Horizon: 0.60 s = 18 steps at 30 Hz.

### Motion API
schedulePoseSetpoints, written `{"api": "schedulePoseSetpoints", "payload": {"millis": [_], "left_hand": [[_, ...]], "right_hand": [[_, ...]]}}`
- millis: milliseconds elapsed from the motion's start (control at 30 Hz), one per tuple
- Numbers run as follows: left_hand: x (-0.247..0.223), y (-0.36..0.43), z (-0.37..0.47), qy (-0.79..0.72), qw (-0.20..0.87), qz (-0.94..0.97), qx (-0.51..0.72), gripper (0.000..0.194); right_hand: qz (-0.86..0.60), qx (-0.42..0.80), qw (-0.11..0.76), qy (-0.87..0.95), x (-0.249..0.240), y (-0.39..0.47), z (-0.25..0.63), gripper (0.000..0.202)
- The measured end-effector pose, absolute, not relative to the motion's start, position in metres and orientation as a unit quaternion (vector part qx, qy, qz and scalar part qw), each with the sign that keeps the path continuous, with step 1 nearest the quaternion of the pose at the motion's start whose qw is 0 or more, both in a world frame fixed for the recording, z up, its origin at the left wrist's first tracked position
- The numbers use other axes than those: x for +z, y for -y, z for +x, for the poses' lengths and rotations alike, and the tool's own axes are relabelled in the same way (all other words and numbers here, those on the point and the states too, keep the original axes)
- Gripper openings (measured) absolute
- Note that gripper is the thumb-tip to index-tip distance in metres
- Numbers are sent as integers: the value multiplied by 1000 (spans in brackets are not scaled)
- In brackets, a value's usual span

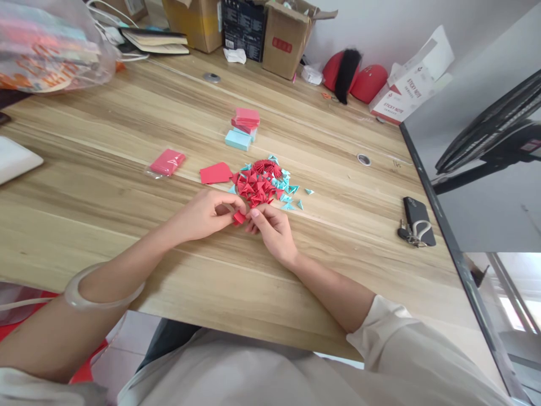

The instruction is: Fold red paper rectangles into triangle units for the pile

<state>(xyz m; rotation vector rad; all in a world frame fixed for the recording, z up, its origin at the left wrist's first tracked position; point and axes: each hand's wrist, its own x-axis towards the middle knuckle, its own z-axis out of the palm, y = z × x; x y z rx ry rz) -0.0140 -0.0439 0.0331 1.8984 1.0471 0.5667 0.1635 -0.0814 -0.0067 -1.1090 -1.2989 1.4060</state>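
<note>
Two bare hands at work over a wood-grained surface (329,242). The left hand (207,213), nearer the left edge, pinches a small red paper piece (239,217) between thumb and fingers. The right hand (274,228) curls inward, its fingertips meeting the right end of the same piece; whether they also grip it cannot be told. The piece lies between the hands, toward the near edge from the middle of the surface.

Just beyond the hands is a heap of folded red papers (256,187), with a fan-like red ring (267,167) at its far side. Folded light-blue triangles (288,189) are scattered mainly to its right. Flat red slips (214,173) lie just left of the heap; farther toward the left edge is a red packet (168,162) in clear wrap. Toward the far edge, red packs (245,117) stand stacked beside a light-blue pack (238,139).

Near the right edge, keys (416,233) rest against a dark flat case (416,210). A white sticky-note box (401,98) occupies the far right corner; a brown carton (286,45) stands along the far edge.
</note>
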Motion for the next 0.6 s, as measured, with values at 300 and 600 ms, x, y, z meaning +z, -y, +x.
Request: {"api": "schedulePoseSetpoints", "payload": {"millis": [300,600], "left_hand": [[25,44,-14,-428,512,690,280,19],[31,43,-12,-444,518,680,270,27]], "right_hand": [[-442,593,444,506,-8,81,161,40],[-455,589,477,467,-8,78,162,41]]}}
